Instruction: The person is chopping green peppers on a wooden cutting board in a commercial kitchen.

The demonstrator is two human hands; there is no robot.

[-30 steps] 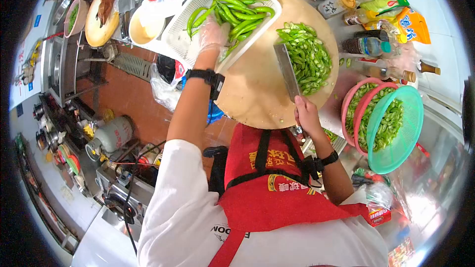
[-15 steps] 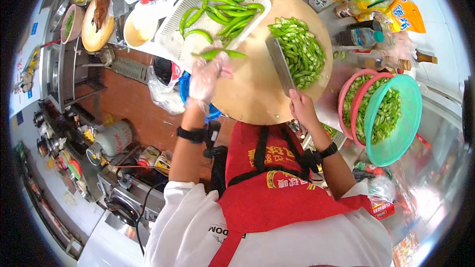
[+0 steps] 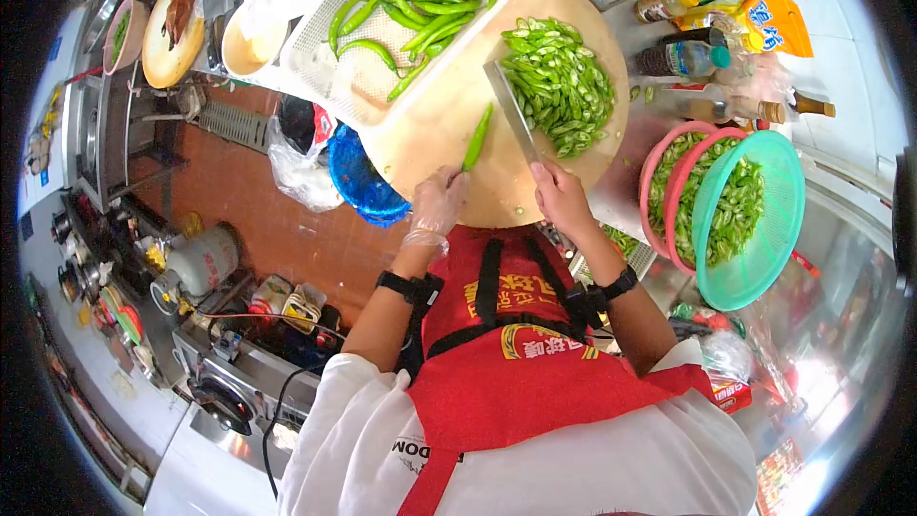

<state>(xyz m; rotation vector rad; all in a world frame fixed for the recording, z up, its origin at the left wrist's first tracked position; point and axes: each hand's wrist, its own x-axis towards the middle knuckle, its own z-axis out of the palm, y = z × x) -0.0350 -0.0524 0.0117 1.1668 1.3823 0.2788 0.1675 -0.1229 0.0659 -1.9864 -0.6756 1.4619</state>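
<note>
My left hand [image 3: 439,204], in a clear plastic glove, holds one green chili pepper [image 3: 478,138] by its near end over the round cutting board [image 3: 420,148]. The pepper's tip points away from me. My right hand [image 3: 562,193] grips the handle of a cleaver [image 3: 513,115], whose blade lies between the pepper and a pile of sliced green peppers [image 3: 562,86]. Blade and held pepper are apart. Whole green peppers [image 3: 439,10] lie in a white perforated basket [image 3: 310,62] at the board's far left edge.
Right of the board, a green colander [image 3: 798,220] and pink ones [image 3: 652,220] hold sliced peppers. Bottles [image 3: 669,59] and seasoning bags [image 3: 785,24] line the back right. A bowl [image 3: 250,46] stands left of the basket. Below the board's left edge is a blue-lined bin [image 3: 358,177].
My left hand has moved from the basket's near edge toward me and right, bringing the pepper over the board. The pepper has turned from sideways to pointing away. The cleaver remains beside the pile.
</note>
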